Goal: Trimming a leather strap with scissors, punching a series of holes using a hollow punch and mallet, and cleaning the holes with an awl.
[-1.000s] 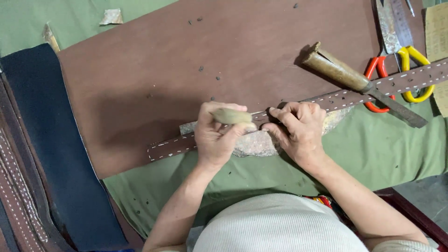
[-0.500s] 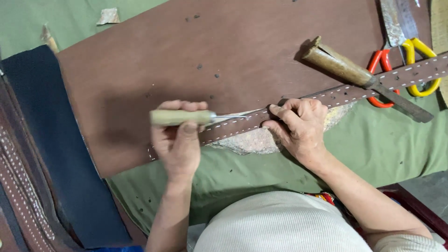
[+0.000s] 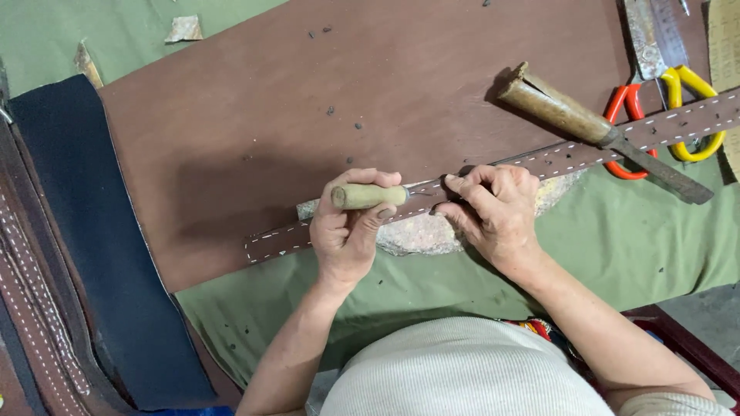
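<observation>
Even, soft daylight, fairly bright, no glare. A faint shadow spreads left of the left hand [image 3: 348, 231] across the leather sheet [image 3: 308, 115]. Sharp focus throughout, edges barely distorted.

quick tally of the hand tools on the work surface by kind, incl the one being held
Wooden-handled awl, held in the left hand, tip at the stitched strap: 1
Wooden-handled chisel-like tool lying across the strap: 1
Scissors: 2, orange-handled and yellow-handled
Total: 4

Left hand [image 3: 348, 231] fisted in a grip, right hand [image 3: 493, 209] pressing flat.
</observation>
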